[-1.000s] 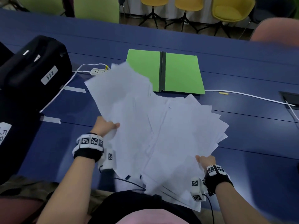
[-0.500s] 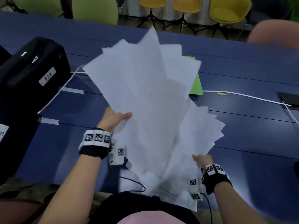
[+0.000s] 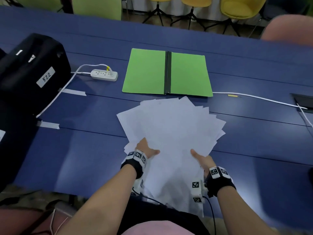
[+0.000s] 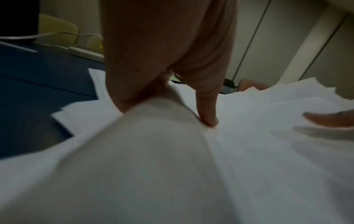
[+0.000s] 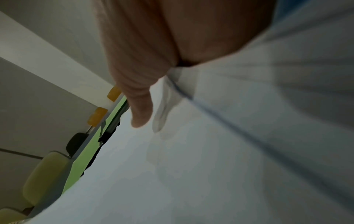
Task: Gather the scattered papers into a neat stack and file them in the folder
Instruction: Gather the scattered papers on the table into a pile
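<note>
We grip the fanned papers point(image 3: 171, 133) at centre frame – left hand point(image 3: 145, 150) and right hand point(image 3: 202, 160) pinching their near edges, thumbs on top – ready to square them below the open folder point(image 3: 145, 72).

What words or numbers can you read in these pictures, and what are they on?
"522": handwritten on a white label stuck to the black case.
Another white label at the left edge is cut off, unreadable.
The wristbands carry square code marks, no words.
The papers look blank.
</note>
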Demonstrator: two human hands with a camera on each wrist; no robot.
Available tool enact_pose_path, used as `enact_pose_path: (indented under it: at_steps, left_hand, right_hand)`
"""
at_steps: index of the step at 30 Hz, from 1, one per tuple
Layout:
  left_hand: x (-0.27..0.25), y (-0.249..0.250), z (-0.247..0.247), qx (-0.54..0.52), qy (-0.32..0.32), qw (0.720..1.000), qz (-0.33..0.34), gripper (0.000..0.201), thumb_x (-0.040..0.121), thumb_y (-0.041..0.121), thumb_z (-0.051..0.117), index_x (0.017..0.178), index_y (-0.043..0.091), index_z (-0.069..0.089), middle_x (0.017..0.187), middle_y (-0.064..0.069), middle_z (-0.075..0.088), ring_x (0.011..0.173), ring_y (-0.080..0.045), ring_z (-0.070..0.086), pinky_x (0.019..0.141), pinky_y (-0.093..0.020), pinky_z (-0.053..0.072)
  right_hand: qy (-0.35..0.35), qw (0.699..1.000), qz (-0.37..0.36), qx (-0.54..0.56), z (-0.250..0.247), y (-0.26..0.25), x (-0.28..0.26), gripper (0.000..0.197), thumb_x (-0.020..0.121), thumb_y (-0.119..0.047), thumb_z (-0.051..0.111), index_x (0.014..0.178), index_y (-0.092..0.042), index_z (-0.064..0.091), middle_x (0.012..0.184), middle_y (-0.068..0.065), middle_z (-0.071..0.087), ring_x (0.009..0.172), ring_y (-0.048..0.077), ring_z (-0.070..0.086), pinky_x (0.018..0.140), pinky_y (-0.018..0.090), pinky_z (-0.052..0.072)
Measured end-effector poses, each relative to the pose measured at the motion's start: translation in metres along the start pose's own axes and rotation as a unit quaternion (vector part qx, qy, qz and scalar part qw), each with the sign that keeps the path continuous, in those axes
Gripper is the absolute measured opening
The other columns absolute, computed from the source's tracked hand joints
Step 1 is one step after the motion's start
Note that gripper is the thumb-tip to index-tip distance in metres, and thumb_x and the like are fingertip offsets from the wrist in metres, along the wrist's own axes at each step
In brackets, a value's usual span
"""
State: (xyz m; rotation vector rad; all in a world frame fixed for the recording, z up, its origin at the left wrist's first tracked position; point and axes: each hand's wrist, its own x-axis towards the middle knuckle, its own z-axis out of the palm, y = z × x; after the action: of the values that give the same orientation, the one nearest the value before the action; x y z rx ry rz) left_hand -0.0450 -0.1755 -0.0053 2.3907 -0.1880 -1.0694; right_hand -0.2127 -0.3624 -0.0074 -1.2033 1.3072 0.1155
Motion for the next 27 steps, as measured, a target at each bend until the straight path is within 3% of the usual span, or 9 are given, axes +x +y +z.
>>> enact_pose_path:
  at_steps: [2,4,7,10,13,19,23,24,27]
  left_hand:
    - [0.003,0.005,0.005,0.003,0.006,1.0,0.017,0.035,0.076,0.033,0.074,0.091,0.011,0.052,0.094,-0.006,0.054,0.083,-0.021,0.055,0.076,-0.031,0.047]
    - [0.008,-0.001,0.003,-0.021,0.025,0.999,0.011,0.03,0.076,0.021,0.073,0.069,0.014,0.045,0.074,-0.001,0.05,0.066,-0.017,0.048,0.061,-0.024,0.042]
    - [0.009,-0.024,-0.013,-0.066,0.086,0.994,-0.031,0.018,0.077,0.015,0.071,0.092,0.009,0.063,0.1,-0.009,0.066,0.091,-0.024,0.062,0.077,-0.025,0.047]
    - [0.008,-0.043,-0.027,-0.101,0.192,0.973,-0.08,0.057,0.078,0.029,0.072,0.122,0.002,0.049,0.126,-0.017,0.049,0.115,-0.033,0.052,0.092,-0.037,0.045]
    - [0.008,-0.039,-0.028,-0.15,0.177,0.969,-0.085,0.08,0.078,0.037,0.071,0.135,-0.004,0.032,0.137,-0.017,0.035,0.123,-0.034,0.046,0.099,-0.039,0.042]
    - [0.017,-0.036,-0.038,-0.101,0.162,0.975,-0.111,0.079,0.075,0.048,0.069,0.131,0.001,0.04,0.135,-0.016,0.033,0.122,-0.037,0.044,0.096,-0.042,0.04]
    - [0.022,-0.037,-0.043,-0.102,0.142,0.978,-0.112,0.072,0.083,0.05,0.06,0.131,0.0,0.043,0.137,-0.016,0.032,0.12,-0.037,0.048,0.101,-0.042,0.04]
    - [0.023,-0.034,-0.041,-0.112,0.135,0.98,-0.095,0.065,0.087,0.045,0.057,0.132,-0.001,0.045,0.139,-0.017,0.031,0.119,-0.037,0.05,0.102,-0.04,0.04]
    - [0.024,-0.024,-0.034,-0.112,0.121,0.986,-0.041,0.042,0.092,0.039,0.051,0.095,-0.002,0.06,0.13,-0.022,0.046,0.098,-0.035,0.056,0.095,-0.039,0.045]
  right_hand:
    - [0.029,1.0,-0.001,-0.011,0.0,0.008,0.015,0.068,0.071,-0.029,0.08,0.127,0.001,0.054,0.123,0.015,0.063,0.109,0.034,0.062,0.097,0.051,0.048]
    - [0.045,0.999,-0.009,-0.018,-0.006,0.017,0.029,0.061,0.075,-0.022,0.077,0.127,0.003,0.055,0.123,0.02,0.063,0.108,0.036,0.063,0.096,0.055,0.048]
    - [0.046,0.999,0.007,0.016,-0.006,0.009,0.011,0.058,0.08,-0.025,0.073,0.129,0.0,0.054,0.126,0.016,0.062,0.109,0.036,0.062,0.095,0.053,0.049]
    - [0.017,0.999,0.025,0.011,-0.006,0.009,0.013,0.079,0.069,-0.043,0.08,0.129,-0.001,0.05,0.123,0.014,0.062,0.107,0.035,0.063,0.093,0.048,0.051]
    - [-0.001,0.997,0.04,-0.069,0.002,0.007,0.016,0.093,0.062,-0.049,0.083,0.127,0.007,0.046,0.115,0.017,0.063,0.1,0.034,0.064,0.088,0.046,0.053]
    - [0.0,1.0,-0.019,0.017,-0.002,-0.004,-0.007,0.052,0.083,-0.01,0.07,0.123,0.005,0.041,0.117,0.005,0.054,0.107,0.028,0.054,0.083,0.039,0.048]
    - [-0.056,0.998,0.001,0.028,-0.021,0.013,0.003,0.116,0.031,-0.042,0.096,0.129,-0.003,0.046,0.118,0.011,0.064,0.112,0.033,0.059,0.092,0.055,0.049]
    - [-0.044,0.999,0.006,0.025,-0.023,0.022,0.014,0.117,0.029,-0.043,0.096,0.129,-0.004,0.049,0.12,0.015,0.064,0.11,0.037,0.061,0.094,0.059,0.047]
    - [-0.037,0.999,0.007,-0.029,-0.007,0.011,-0.001,0.075,0.067,-0.026,0.084,0.126,0.006,0.051,0.118,0.024,0.064,0.105,0.041,0.063,0.093,0.058,0.048]
